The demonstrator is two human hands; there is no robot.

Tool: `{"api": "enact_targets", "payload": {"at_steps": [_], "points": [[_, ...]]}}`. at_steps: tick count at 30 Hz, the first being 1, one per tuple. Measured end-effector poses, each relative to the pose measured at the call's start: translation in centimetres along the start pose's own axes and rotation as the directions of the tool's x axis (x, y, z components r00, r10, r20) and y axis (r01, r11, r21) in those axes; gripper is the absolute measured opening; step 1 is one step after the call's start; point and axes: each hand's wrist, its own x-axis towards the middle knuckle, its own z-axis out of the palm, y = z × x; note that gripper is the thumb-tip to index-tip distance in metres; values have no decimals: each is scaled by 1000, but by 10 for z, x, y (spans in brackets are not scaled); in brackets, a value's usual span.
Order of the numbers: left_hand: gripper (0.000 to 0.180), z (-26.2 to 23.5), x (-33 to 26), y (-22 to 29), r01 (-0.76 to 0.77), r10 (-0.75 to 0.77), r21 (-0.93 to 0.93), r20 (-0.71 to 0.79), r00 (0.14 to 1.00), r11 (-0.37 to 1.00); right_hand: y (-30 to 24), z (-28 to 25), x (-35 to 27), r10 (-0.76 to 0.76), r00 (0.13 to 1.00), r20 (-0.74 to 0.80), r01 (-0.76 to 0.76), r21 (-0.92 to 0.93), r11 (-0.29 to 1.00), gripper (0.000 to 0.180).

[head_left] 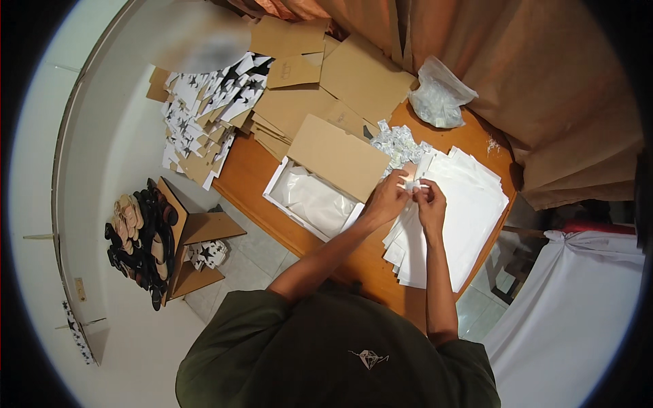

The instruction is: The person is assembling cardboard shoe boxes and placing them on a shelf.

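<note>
Head view, looking down: both hands meet over a wooden counter [258,178], left hand [388,198] and right hand [431,201] together pinching a small white packet [412,183] above a stack of white sheets [469,211]. Left of them lies an open white box [309,200]. Farther back sit a heap of silvery sachets [398,143], flat cardboard pieces [306,102] and a clear plastic bag [439,95].

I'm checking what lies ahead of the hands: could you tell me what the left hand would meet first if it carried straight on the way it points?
The left hand points up-right; first comes the small white packet in its fingers, then probably the pile of silvery sachets, though depth is unclear.
</note>
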Motion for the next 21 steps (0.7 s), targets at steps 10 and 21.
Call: {"api": "enact_targets", "payload": {"at_steps": [10, 21], "points": [[16, -151, -68, -30, 70, -70, -5, 59, 996, 998, -21, 121, -66, 104, 954, 283, -118, 32, 993, 18], [15, -243, -62, -96, 2, -40, 100, 382, 923, 995, 9, 225, -102, 142, 984, 111, -113, -228, 967, 21]]}}
